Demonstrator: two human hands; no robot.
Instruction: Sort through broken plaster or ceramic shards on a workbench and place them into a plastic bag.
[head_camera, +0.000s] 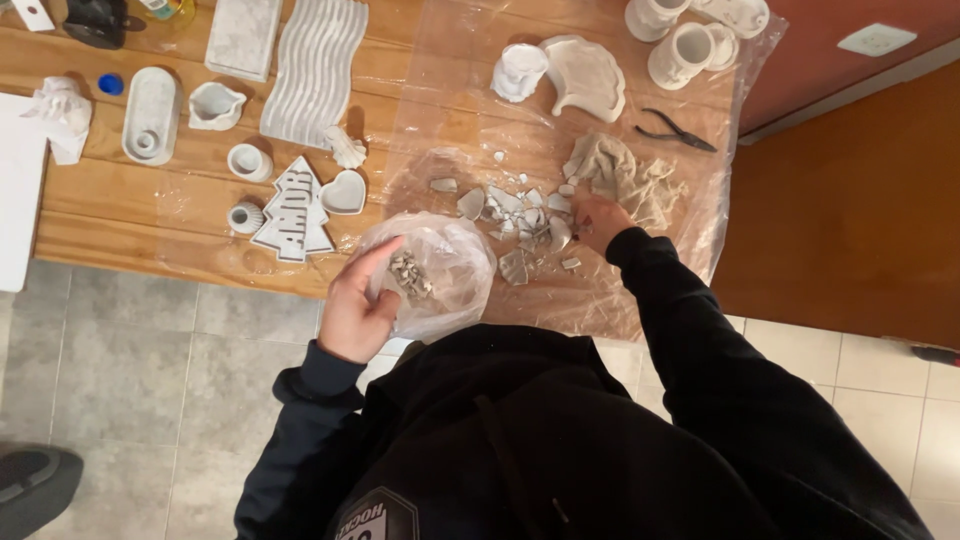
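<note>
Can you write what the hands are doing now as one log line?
left hand: holds bag open | right hand: on shards | nearby: cloth, pliers

light: warm, even indoor | shadows: soft | glare: plastic sheet (640, 110) sheen | focus: sharp, slight edge distortion

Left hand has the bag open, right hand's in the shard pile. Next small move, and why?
Probably: close the right hand on one of the broken white plaster shards and carry it to the clear plastic bag. The left hand holds the bag's mouth open, small fragments already lie inside, and many shards are scattered on the clear plastic sheet under the right fingertips.
</note>
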